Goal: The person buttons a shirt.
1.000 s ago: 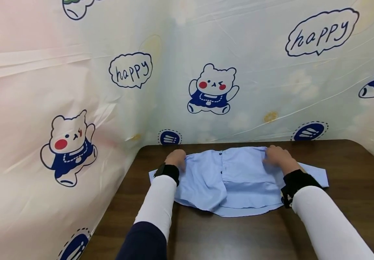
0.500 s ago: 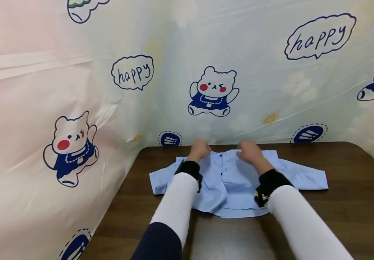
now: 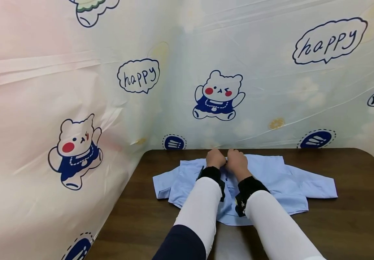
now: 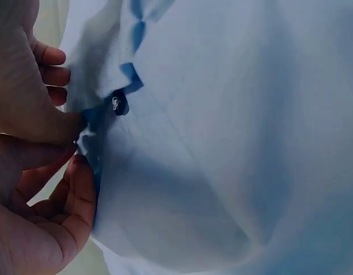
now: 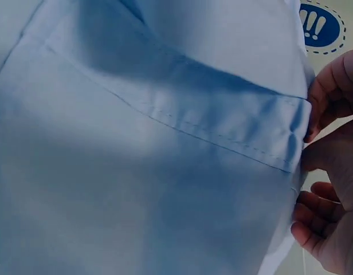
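Note:
A light blue button-up shirt [image 3: 274,180] lies spread on the brown table, its sleeves out to both sides. At the middle of its far edge, my left hand [image 3: 216,159] and right hand [image 3: 237,163] meet close together. Both pinch the shirt's edge at the front opening. In the left wrist view, thumb and fingertips hold the fabric beside a dark button [image 4: 120,103]. The right wrist view shows fingers [image 5: 322,220] curled at the end of a stitched band [image 5: 222,126]. My forearms hide part of the shirt's front, and the exact grip on the edge is partly covered.
The wooden table [image 3: 346,231] ends just beyond the shirt at a hanging printed sheet [image 3: 265,90] with bears and "happy" bubbles. The sheet also runs along the left side.
Both hands have moved inward from the shirt's two far corners to meet at its middle. The sleeves and shoulders, partly covered before, now show. The camera view has shifted slightly.

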`<act>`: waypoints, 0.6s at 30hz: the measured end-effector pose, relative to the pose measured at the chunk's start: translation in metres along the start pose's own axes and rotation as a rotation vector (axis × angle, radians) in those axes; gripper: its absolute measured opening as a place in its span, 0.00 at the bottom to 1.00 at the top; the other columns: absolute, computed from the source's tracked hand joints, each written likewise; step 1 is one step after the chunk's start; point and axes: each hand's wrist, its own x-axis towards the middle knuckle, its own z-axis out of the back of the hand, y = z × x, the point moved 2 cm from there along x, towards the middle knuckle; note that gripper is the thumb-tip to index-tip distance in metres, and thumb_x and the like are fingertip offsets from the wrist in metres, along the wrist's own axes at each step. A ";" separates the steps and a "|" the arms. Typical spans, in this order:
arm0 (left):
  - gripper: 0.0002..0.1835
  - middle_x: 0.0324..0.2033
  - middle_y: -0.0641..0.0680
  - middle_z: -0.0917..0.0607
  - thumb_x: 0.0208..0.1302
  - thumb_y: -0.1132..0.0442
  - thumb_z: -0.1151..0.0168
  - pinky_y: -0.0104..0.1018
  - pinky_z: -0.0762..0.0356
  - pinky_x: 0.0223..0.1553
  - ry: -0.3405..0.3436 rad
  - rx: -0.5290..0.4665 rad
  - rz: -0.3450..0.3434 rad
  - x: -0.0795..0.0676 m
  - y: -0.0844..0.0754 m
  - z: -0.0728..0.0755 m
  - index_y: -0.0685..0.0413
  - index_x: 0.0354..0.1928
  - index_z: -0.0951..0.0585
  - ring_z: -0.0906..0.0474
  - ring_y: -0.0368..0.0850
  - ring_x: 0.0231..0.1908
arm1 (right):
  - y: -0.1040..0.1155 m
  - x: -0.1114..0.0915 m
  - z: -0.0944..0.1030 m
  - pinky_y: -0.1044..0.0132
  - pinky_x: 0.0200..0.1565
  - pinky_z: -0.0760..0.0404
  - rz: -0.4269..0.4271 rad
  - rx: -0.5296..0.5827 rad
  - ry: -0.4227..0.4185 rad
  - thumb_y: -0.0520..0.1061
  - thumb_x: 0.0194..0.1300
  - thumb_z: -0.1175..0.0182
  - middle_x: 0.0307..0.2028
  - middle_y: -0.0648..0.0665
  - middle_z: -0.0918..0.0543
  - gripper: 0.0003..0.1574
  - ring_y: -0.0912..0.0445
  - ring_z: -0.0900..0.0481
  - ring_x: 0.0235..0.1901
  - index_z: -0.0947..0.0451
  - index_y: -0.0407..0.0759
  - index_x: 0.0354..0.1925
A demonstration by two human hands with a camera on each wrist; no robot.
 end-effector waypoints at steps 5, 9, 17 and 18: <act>0.15 0.18 0.52 0.31 0.62 0.63 0.35 0.37 0.38 0.24 -0.009 -0.016 -0.004 -0.001 -0.001 -0.004 0.54 0.19 0.27 0.35 0.46 0.20 | -0.003 -0.004 0.005 0.58 0.26 0.27 -0.036 0.056 -0.022 0.39 0.63 0.41 0.24 0.42 0.25 0.12 0.51 0.25 0.25 0.28 0.41 0.22; 0.23 0.14 0.51 0.34 0.61 0.62 0.34 0.36 0.37 0.23 -0.053 0.021 -0.023 -0.001 0.001 -0.005 0.51 0.13 0.34 0.35 0.45 0.19 | -0.007 -0.007 0.010 0.64 0.21 0.42 -0.029 0.158 -0.085 0.33 0.59 0.45 0.15 0.50 0.42 0.25 0.57 0.44 0.16 0.42 0.48 0.12; 0.24 0.13 0.49 0.35 0.60 0.62 0.34 0.35 0.37 0.21 -0.033 -0.017 -0.023 0.004 0.007 -0.008 0.49 0.11 0.36 0.34 0.45 0.18 | -0.021 -0.013 0.012 0.67 0.22 0.39 -0.013 0.430 -0.059 0.35 0.63 0.46 0.18 0.45 0.27 0.15 0.57 0.37 0.18 0.21 0.38 0.20; 0.23 0.14 0.49 0.34 0.59 0.62 0.34 0.34 0.36 0.21 -0.018 -0.053 -0.017 0.005 0.007 -0.008 0.50 0.12 0.34 0.34 0.44 0.18 | -0.023 -0.014 0.013 0.67 0.24 0.36 -0.024 0.465 -0.048 0.35 0.63 0.46 0.24 0.42 0.21 0.12 0.56 0.32 0.21 0.17 0.34 0.27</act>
